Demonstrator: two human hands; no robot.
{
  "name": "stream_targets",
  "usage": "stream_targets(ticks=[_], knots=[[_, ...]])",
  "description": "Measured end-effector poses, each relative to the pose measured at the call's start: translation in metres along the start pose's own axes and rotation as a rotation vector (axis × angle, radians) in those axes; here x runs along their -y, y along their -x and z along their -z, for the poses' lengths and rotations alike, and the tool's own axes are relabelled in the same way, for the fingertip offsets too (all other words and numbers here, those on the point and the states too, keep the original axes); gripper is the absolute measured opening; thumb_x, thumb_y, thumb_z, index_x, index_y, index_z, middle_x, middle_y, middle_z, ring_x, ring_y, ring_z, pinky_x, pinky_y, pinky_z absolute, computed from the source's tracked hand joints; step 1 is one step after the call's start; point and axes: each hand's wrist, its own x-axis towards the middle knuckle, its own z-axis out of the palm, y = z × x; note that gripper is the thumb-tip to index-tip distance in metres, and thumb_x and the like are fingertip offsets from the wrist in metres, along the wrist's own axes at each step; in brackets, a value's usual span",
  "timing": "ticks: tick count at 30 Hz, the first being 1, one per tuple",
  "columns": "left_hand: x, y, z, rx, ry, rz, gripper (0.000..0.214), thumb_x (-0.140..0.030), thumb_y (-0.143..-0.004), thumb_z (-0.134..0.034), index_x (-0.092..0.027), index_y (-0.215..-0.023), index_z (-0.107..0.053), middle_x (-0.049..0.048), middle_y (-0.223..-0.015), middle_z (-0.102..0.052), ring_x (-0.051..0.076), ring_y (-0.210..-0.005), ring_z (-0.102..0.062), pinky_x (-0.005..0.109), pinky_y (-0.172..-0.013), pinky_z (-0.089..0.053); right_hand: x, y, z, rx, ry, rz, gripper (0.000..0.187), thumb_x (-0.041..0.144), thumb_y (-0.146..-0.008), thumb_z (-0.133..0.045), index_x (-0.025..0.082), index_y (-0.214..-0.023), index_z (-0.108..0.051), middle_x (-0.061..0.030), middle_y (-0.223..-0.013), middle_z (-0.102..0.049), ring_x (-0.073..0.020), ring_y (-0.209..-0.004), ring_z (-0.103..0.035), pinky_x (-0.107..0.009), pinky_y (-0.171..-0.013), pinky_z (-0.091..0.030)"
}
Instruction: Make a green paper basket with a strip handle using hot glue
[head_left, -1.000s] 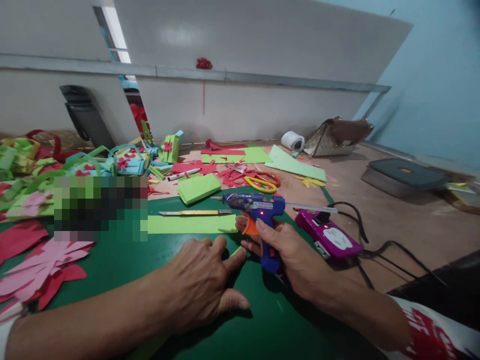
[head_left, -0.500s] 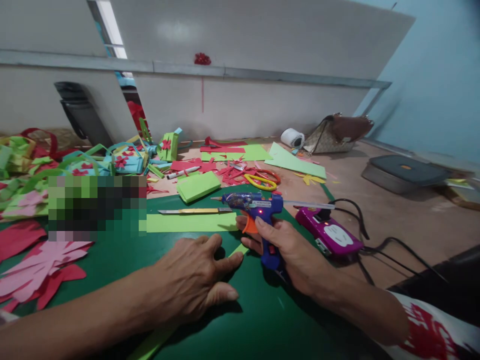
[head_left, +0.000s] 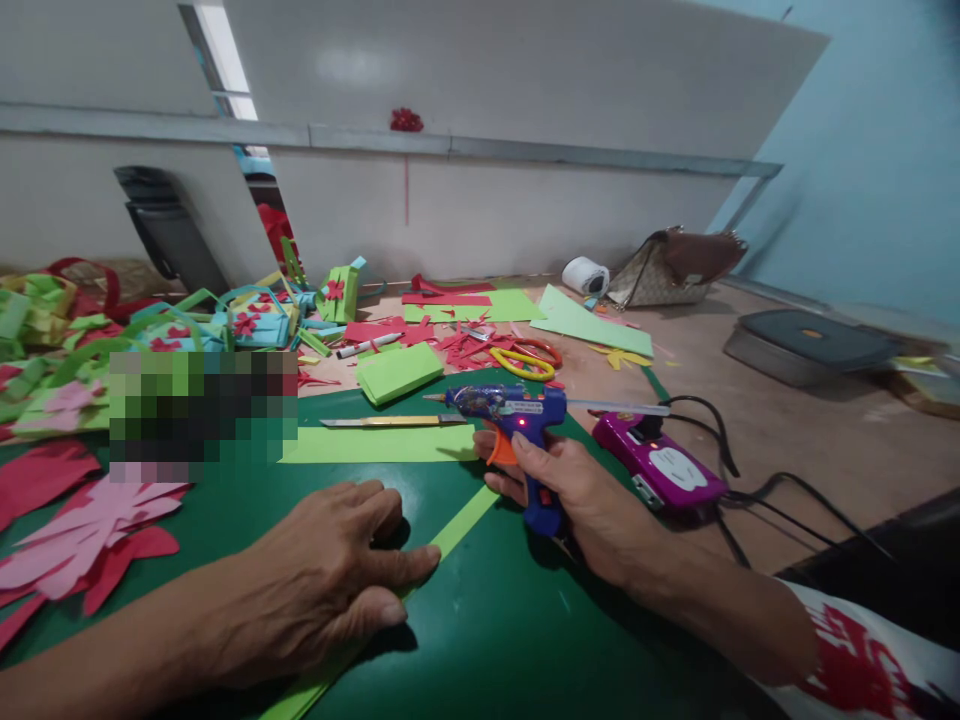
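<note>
My right hand point(head_left: 574, 500) grips a blue hot glue gun point(head_left: 536, 425) with an orange trigger. Its red light glows, a clear glue stick projects from the back, and the nozzle points left. A narrow light-green paper strip point(head_left: 463, 525) slants across the green mat point(head_left: 487, 640), its far end by my right fingertips. With index finger stretched out, my left hand point(head_left: 330, 570) presses on this strip; the thumb is apart and the other fingers are bent. Beyond both hands, a yellow utility knife point(head_left: 397, 422) lies along the edge of a wider green paper strip point(head_left: 375, 445).
A folded green paper piece point(head_left: 400, 372), yellow-handled scissors point(head_left: 523, 363) and red scraps lie behind the glue gun. At right sits a purple power strip point(head_left: 660, 465) with black cables. Pink paper cutouts point(head_left: 97, 535) cover the left side. A handbag point(head_left: 679, 265) stands at the back.
My left hand has slid back along the narrow strip, toward the lower left, uncovering more of it. The right hand and the glue gun have hardly moved.
</note>
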Motion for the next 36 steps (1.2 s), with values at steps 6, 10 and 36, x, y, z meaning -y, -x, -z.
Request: stream_targets(ticks=[6, 10, 36], knots=[[-0.007, 0.012, 0.006, 0.054, -0.028, 0.053, 0.028, -0.04, -0.091, -0.045, -0.028, -0.114, -0.057, 0.0057, -0.096, -0.053, 0.022, -0.084, -0.048, 0.036, -0.078, -0.04, 0.0, 0.0, 0.0, 0.0, 0.013, -0.003, 0.029, 0.043, -0.078, -0.067, 0.022, -0.097, -0.07, -0.004, -0.106, -0.07, -0.0185, -0.101, -0.063, -0.027, -0.085, -0.051], [-0.009, 0.018, 0.006, 0.001, -0.054, -0.039, 0.038, -0.043, -0.09, -0.046, -0.028, -0.125, -0.05, 0.0071, -0.125, -0.055, 0.03, -0.114, -0.046, 0.042, -0.096, -0.037, 0.0, -0.002, 0.0, 0.01, 0.035, 0.03, 0.029, 0.043, -0.078, -0.067, 0.023, -0.098, -0.069, -0.0033, -0.104, -0.07, -0.0182, -0.101, -0.062, -0.029, -0.089, -0.049], [0.013, -0.009, -0.006, -0.237, 0.123, 0.09, 0.042, -0.016, -0.094, -0.029, -0.024, -0.132, -0.044, 0.0095, -0.129, -0.051, 0.023, -0.117, -0.047, 0.038, -0.096, -0.041, 0.037, 0.07, 0.031, 0.252, 0.841, -0.225, 0.042, 0.058, -0.078, -0.055, 0.021, -0.06, -0.065, -0.0042, -0.068, -0.064, -0.0167, -0.063, -0.06, -0.025, -0.058, -0.05]])
